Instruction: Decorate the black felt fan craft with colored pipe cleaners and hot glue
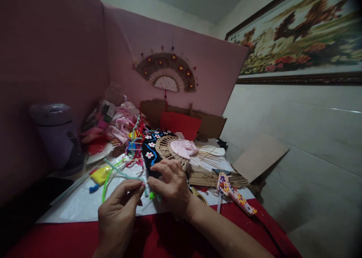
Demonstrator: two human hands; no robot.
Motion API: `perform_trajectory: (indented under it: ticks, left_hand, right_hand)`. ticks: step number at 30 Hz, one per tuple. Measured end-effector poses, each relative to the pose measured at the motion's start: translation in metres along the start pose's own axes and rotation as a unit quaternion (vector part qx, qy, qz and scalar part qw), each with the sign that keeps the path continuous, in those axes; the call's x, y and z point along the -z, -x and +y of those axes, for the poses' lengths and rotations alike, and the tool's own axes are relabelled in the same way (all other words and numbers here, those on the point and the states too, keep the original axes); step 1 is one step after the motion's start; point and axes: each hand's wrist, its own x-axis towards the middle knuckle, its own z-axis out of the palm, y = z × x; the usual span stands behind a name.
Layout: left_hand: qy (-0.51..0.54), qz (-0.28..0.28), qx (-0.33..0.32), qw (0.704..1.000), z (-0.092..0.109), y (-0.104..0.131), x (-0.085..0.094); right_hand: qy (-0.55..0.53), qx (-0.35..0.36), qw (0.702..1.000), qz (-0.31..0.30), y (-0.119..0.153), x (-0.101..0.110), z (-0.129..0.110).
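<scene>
A black fan-shaped piece (pixel 149 150) with white flowers, a blue wavy line and thin sticks lies in front of me, its pink dotted cloth (pixel 182 148) at the right. My left hand (pixel 120 209) pinches a small pink bit at its fingertips, close to the tip of a stick. Bent over the fan's lower edge, my right hand (pixel 172 186) has thumb and fingers closed around that edge. Between the hands is a small bright green piece (pixel 152 195). A light teal fuzzy strip (pixel 121 172) runs toward my left fingertips.
A floral glue gun (pixel 236 196) lies at right beside corrugated cardboard (pixel 210 176). Partly under my right arm are scissors (pixel 199 196). A tumbler (pixel 58 137) and a craft pile (pixel 121 122) stand left. A finished fan (pixel 169 71) hangs on the pink panel (pixel 209 69).
</scene>
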Motion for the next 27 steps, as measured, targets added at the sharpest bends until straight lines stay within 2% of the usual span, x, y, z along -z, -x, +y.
perform_trajectory:
  ticks: [13, 18, 23, 27]
  left_hand:
    - [-0.008, 0.004, 0.023, 1.0, 0.001, 0.001, 0.0]
    - [-0.004, 0.006, -0.005, 1.0, 0.004, 0.002, 0.002]
    - [-0.002, 0.051, 0.047, 0.998, 0.004, 0.001, 0.006]
    - [-0.018, 0.046, 0.06, 0.997, 0.006, 0.0, 0.01]
  right_hand:
    - [0.007, -0.011, 1.0, -0.006, 0.001, 0.0, 0.001]
    - [0.011, -0.026, 0.999, -0.016, 0.0, 0.002, -0.001]
    - [0.0, -0.028, 1.0, 0.0, 0.0, 0.002, -0.001]
    - [-0.009, -0.022, 1.0, 0.001, 0.0, 0.003, 0.0]
